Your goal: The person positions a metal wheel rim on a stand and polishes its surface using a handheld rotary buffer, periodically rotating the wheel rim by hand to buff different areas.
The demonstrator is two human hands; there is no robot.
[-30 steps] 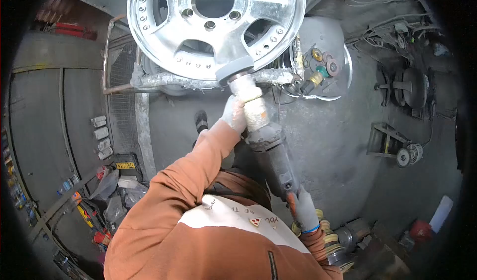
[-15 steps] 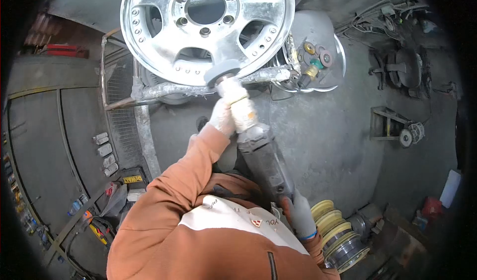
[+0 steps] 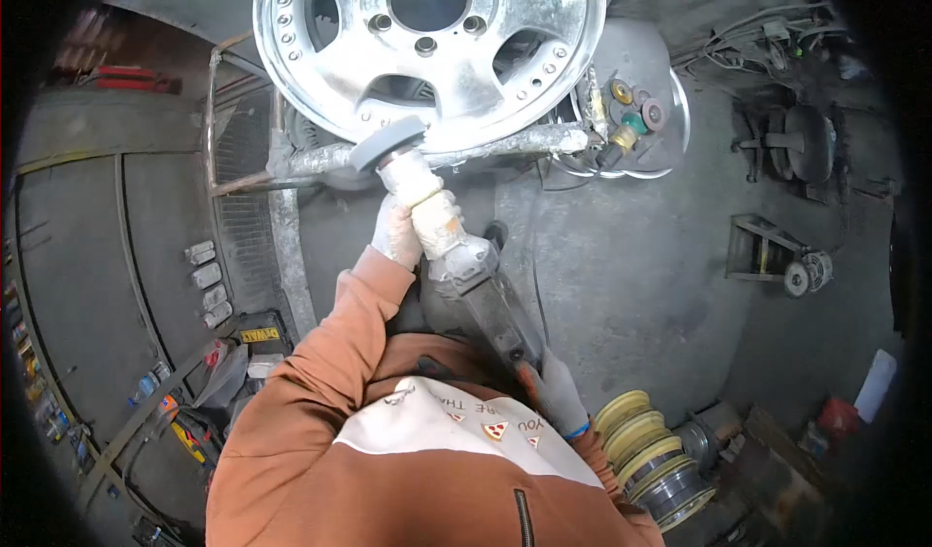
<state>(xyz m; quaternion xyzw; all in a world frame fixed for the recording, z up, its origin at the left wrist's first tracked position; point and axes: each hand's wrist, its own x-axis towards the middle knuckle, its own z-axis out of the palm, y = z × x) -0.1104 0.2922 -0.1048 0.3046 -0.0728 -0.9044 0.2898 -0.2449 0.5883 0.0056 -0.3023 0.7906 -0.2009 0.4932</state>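
Both my hands wear light work gloves and grip a long straight grinder [image 3: 505, 319]. My left hand [image 3: 396, 232] wraps round the side of its pale, taped neck [image 3: 437, 222]. Farther back, my right hand [image 3: 558, 392] is closed round the rear of the dark body, its fingers partly hidden. At the tool's far end, a grey abrasive wheel [image 3: 388, 143] is tilted in front of the lower edge of a shiny alloy car wheel [image 3: 466, 86]. Whether the two touch, I cannot tell. The car wheel rests on a pipe stand [image 3: 330, 159], its top cut off by the view.
Right of the stand, loose abrasive discs [image 3: 652, 113] and a smaller green-collared tool [image 3: 629, 130] lie on a grey surface. A cord [image 3: 537, 265] runs over the floor. Yellow rims [image 3: 636, 440] are stacked at lower right, and a DeWalt case [image 3: 260, 333] stands at left.
The grinder and both hands have shifted left in view, with the abrasive wheel now tilted more steeply. The car wheel appears slightly higher and farther right as the view shifts.
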